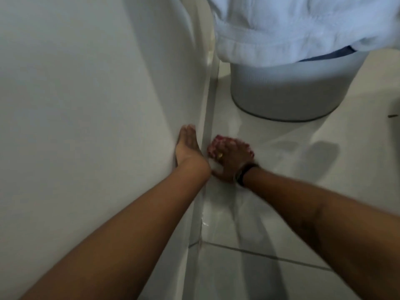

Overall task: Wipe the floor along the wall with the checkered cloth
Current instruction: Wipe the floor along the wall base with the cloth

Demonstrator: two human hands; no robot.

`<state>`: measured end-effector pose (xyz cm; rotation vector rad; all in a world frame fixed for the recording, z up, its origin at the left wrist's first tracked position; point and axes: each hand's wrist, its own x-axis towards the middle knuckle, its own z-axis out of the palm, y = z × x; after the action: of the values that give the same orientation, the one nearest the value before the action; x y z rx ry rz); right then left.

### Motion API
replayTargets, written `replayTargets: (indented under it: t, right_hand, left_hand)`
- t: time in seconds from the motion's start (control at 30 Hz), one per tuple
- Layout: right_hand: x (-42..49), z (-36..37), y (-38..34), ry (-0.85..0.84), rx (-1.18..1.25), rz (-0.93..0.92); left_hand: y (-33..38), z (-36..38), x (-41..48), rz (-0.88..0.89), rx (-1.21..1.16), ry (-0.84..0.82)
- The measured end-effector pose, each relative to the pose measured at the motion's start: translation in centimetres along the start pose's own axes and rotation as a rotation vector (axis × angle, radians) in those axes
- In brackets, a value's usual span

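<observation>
My right hand [230, 160] presses the red-and-white checkered cloth [216, 141] flat on the white tiled floor [270, 224], right at the foot of the wall. Only the cloth's edges show around my fingers. A dark band sits on that wrist. My left hand [187, 145] lies flat with its palm against the white wall [86, 105], fingers together and holding nothing, just left of the baseboard [207, 118].
A round pale grey basket [287, 94] stands on the floor ahead, close to the wall, with a white towel [303, 27] draped over its top. A grout line crosses the floor near me. A shadow falls on the tiles at the right.
</observation>
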<state>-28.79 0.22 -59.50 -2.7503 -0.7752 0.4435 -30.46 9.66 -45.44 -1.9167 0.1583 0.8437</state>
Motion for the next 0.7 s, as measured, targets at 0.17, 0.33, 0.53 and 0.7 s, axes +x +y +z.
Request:
replayTargets:
  t: [0.17, 0.33, 0.53, 0.7]
  right_hand:
    - [4.0, -0.8, 2.6, -0.127, -0.053, 0.017]
    - [-3.1, 2.8, -1.1, -0.065, 0.136, -0.081]
    - [-12.0, 7.0, -7.9, -0.179, 0.153, -0.182]
    - [-12.2, 7.0, -8.1, -0.172, 0.113, -0.209]
  left_hand:
    - [0.0, -0.4, 0.2, 0.013, -0.005, -0.025]
    - [0.0, -0.7, 0.2, 0.009, 0.025, -0.048]
    - [0.4, -0.4, 0.2, -0.057, 0.109, -0.065]
    - [-0.4, -0.4, 0.4, -0.077, 0.098, -0.093]
